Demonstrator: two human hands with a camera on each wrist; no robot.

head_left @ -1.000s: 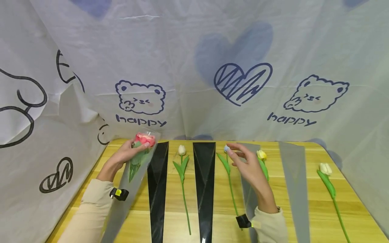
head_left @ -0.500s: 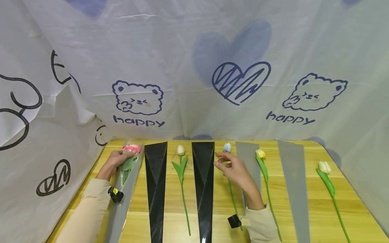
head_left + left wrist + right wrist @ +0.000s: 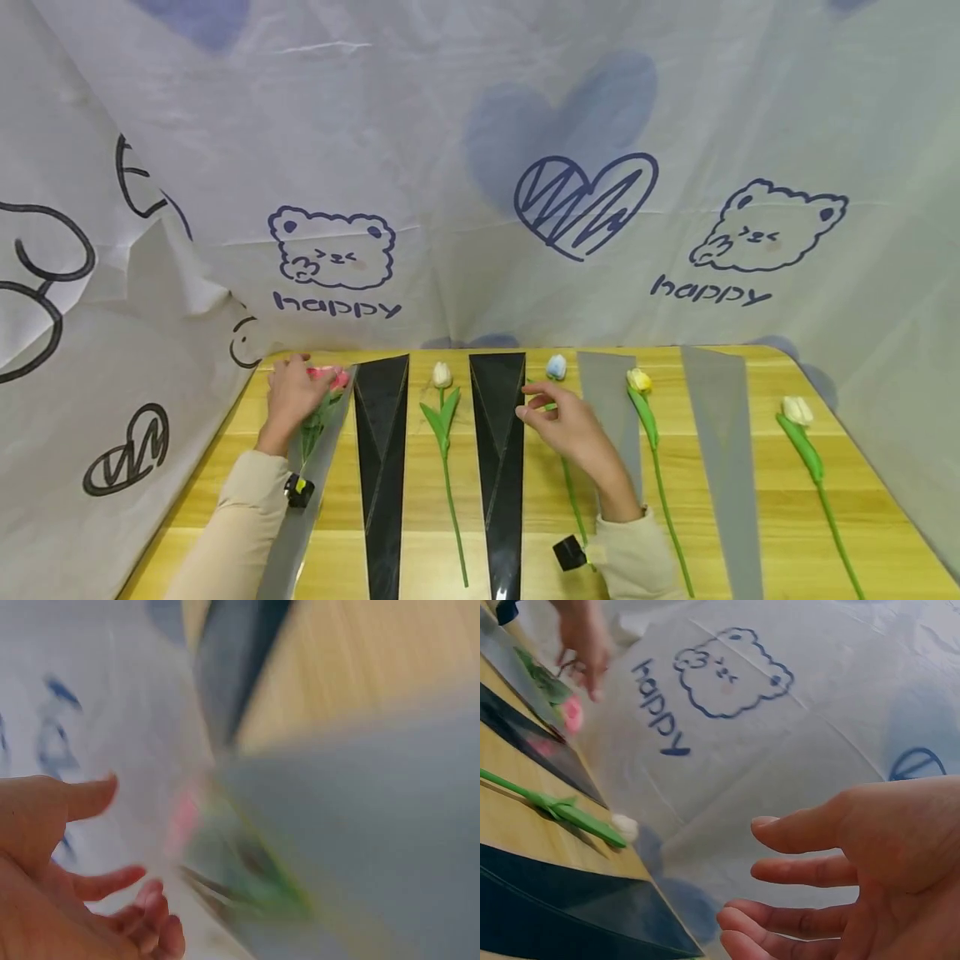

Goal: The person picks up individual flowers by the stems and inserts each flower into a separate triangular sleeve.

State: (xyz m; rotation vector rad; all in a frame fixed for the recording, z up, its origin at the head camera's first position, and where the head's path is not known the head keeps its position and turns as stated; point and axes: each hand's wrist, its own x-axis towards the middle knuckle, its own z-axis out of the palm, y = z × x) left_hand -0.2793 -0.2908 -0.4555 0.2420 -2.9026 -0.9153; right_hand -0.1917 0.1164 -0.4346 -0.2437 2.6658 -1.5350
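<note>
My left hand (image 3: pixel 291 392) is at the table's back left, beside a pink flower (image 3: pixel 336 380) with green leaves in a clear and grey wrapping sleeve (image 3: pixel 288 546). In the left wrist view the fingers of this hand (image 3: pixel 45 862) are spread apart with nothing between them, and the blurred pink bloom (image 3: pixel 182 825) lies just past them. My right hand (image 3: pixel 566 423) hovers over the stem of a blue tulip (image 3: pixel 556 367), partly hiding its leaf. Its loosely bent fingers hold nothing, as the right wrist view shows of the hand (image 3: pixel 832 877).
Two black sleeves (image 3: pixel 382 467) and two more grey sleeves (image 3: pixel 723 458) lie lengthwise on the wooden table (image 3: pixel 600 517). Between them are a white tulip (image 3: pixel 442 375) and a yellow tulip (image 3: pixel 639 381); another white tulip (image 3: pixel 797 410) lies far right. A printed cloth (image 3: pixel 450 167) hangs behind.
The left hand has lowered the wrapped pink flower onto the table at left and let go of it. The right hand has moved left and toward me, away from the blue bloom.
</note>
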